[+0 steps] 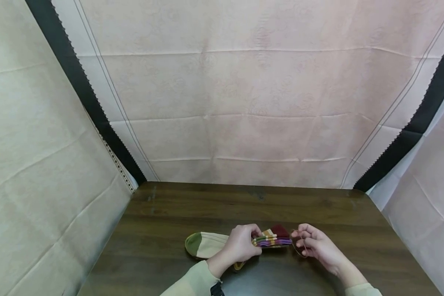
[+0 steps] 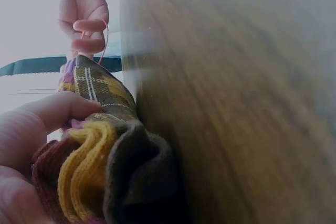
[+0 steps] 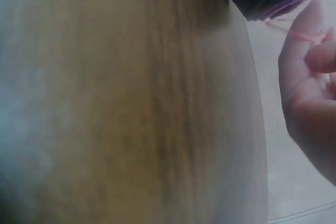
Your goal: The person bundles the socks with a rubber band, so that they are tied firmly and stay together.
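My left hand (image 1: pixel 240 243) grips a bundle of folded socks (image 1: pixel 271 241), patterned in plaid with purple, yellow and maroon. In the left wrist view, the thumb presses on the bundle, and bunched yellow and dark brown knit (image 2: pixel 86 174) shows nearest the camera. At the bundle's far end my right hand (image 1: pixel 316 246) holds a thin pink loop of string or elastic (image 2: pixel 107 38) with curled fingers. The loop stretches between those fingers and the bundle's end; how it is attached cannot be seen. A cream sock with a green end (image 1: pixel 209 243) extends left, partly behind my left hand.
The bundle is over a dark brown wooden table (image 1: pixel 192 209). Pale creased cloth (image 1: pixel 244 102) hangs behind the table's far edge, with more cloth (image 1: pixel 48 185) on both sides and black strips (image 1: pixel 92 98) at the corners.
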A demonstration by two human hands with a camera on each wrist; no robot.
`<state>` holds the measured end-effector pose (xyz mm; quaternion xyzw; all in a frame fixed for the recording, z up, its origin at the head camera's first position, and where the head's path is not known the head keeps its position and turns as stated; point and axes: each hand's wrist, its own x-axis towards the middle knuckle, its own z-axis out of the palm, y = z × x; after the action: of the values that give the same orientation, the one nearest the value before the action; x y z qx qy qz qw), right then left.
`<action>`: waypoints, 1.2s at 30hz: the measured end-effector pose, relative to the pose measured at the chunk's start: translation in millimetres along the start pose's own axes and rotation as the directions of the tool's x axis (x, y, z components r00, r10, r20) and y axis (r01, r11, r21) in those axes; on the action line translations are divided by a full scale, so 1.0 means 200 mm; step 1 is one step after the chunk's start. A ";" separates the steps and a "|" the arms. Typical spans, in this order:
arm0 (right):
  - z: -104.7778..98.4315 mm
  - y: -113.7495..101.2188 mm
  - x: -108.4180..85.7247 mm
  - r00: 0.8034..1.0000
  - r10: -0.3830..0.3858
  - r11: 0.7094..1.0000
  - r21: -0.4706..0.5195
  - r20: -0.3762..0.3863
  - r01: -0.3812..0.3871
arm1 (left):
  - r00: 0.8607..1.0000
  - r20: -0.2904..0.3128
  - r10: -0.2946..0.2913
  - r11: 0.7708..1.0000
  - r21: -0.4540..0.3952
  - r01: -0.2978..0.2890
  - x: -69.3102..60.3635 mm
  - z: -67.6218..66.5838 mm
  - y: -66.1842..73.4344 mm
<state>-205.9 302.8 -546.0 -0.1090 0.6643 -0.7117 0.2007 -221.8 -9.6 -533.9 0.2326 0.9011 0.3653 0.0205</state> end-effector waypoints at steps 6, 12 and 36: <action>0.05 -0.01 -0.01 0.986 0.032 0.992 -0.116 -0.164 -0.051 | 1.000 -0.011 0.000 1.000 0.009 0.000 0.00 0.00 0.00; 0.09 -0.02 -0.02 0.971 0.066 0.991 -0.094 -0.231 -0.090 | 1.000 -0.011 -0.003 1.000 0.008 0.003 0.00 0.00 0.00; 0.20 -0.02 0.03 0.967 0.015 0.969 -0.233 -0.255 -0.076 | 1.000 0.006 -0.014 1.000 -0.010 0.014 -0.01 -0.01 0.01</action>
<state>-194.7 264.1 -539.2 -0.0261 0.7681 -0.6291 0.1168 -220.2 -10.7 -531.8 0.2275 0.9008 0.3688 0.0269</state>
